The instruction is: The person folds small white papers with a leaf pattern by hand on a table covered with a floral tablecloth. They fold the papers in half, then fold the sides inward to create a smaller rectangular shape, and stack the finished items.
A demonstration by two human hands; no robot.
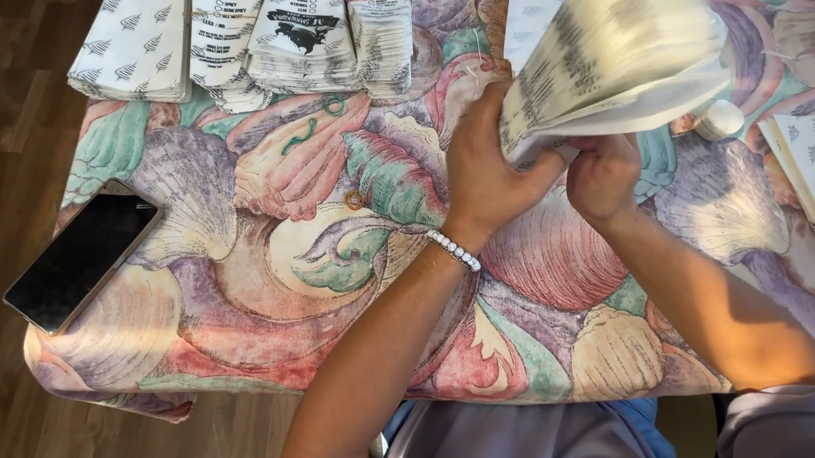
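I see a thick stack of paper bags (622,38), white with dark print along the edges, thin and flat, fanned out and blurred at its upper end; it sits above the middle of the tablecloth (264,271), a soft fabric printed with big shell shapes in pink, purple, green and cream. My left hand (486,168) wraps the lower left corner of that stack, fingers curled over the edge, wrist bent, with a white bead bracelet (455,250) around it. My right hand (603,178) is closed in a fist on the stack's bottom edge, just beside the left one. Both forearms angle up from the near edge of the cloth. At the cloth's far edge lie 4 tidy piles of printed bags (243,37). On its left corner rests a flat dark phone (83,257), glossy and rectangular. An orange rubber band (355,200) lies near the cloth's middle
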